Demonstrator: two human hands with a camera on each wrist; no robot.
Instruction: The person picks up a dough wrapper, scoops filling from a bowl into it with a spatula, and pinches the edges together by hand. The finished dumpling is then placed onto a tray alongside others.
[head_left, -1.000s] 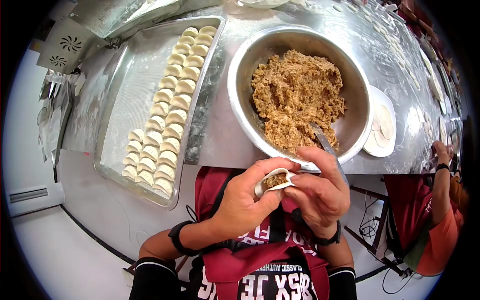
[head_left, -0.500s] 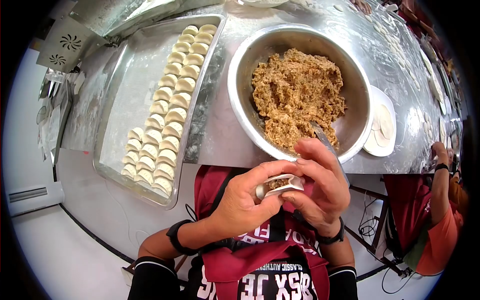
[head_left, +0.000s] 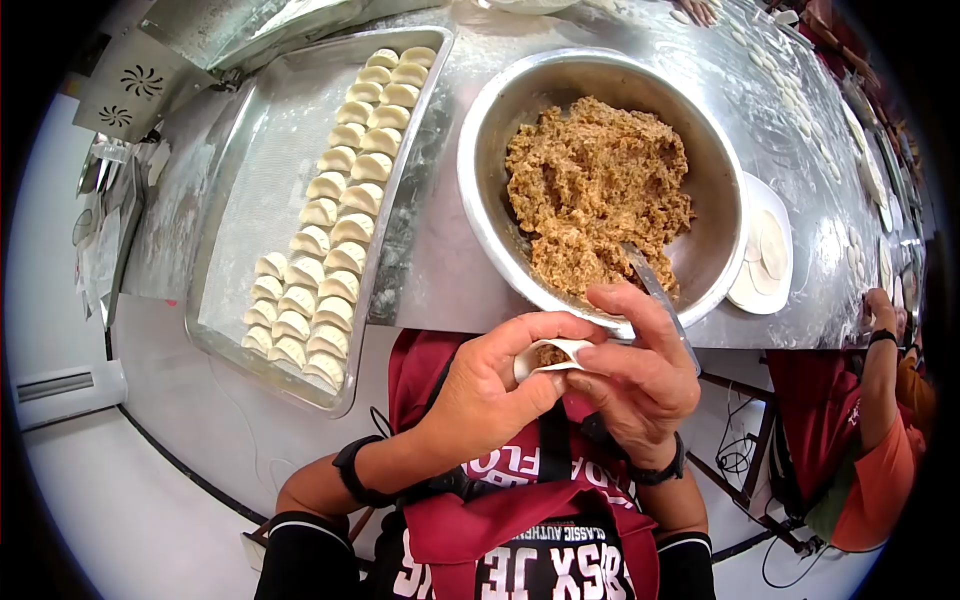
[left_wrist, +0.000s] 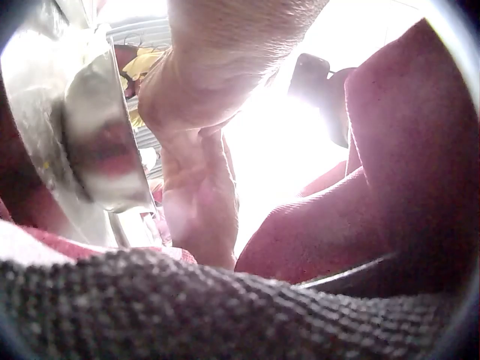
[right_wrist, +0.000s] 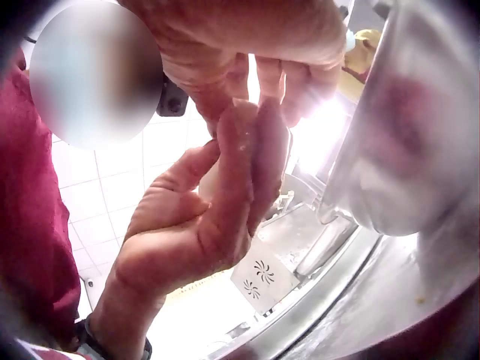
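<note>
Your left hand (head_left: pixel 485 390) curls thumb and forefinger round a half-open dumpling (head_left: pixel 545 358), cupping it upright, probably so the meat stays in the fold. Your right hand (head_left: pixel 645 385) pinches the dumpling's other end between thumb and a finger, its forefinger lifted clear; that likely keeps the edges lined up. You hold it in front of your apron (head_left: pixel 425 375), close to the bowl (head_left: pixel 712 235), perhaps to save reaching for filling (head_left: pixel 600 190). The bowl's near rim sits right ahead of your fingers, and a metal spatula (head_left: pixel 655 285) juts over it beside your right hand, easy to knock. Right of the bowl, a plate (head_left: pixel 788 240) keeps wrappers (head_left: pixel 771 245) handy. Left, finished dumplings (head_left: pixel 352 228) line a tray (head_left: pixel 250 190) in rows. Farther right, another person's arm (head_left: pixel 880 385) reaches the table's edge.
</note>
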